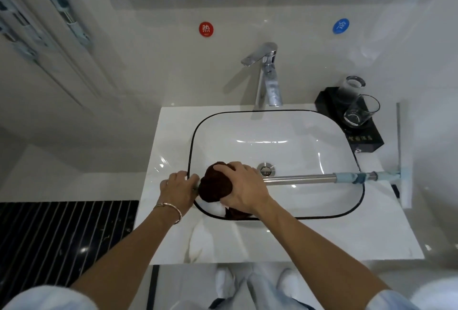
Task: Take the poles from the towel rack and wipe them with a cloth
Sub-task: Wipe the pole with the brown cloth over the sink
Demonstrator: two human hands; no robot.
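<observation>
Both arms reach forward over the counter (297, 240). The left hand (177, 190), a bracelet (171, 209) on its wrist, sits at the left rim of the sink (272, 131), its fingers curled round the left end of the pole (297, 179). Just beside it the right hand (244, 185) lies palm down, fingers closed tight over a dark brown cloth (215, 185) bunched around the pole. The pole lies level, its long axis running left to right across the front half of the basin; its far end, sleeved in pale blue, points to the counter's right edge. A chrome faucet (269, 81) stands at the counter's back edge, two glasses (361, 111) on a black tray (366, 136) at the back right corner. Pale glossy walls carry a red sticker (206, 29) and a blue sticker (341, 26)
</observation>
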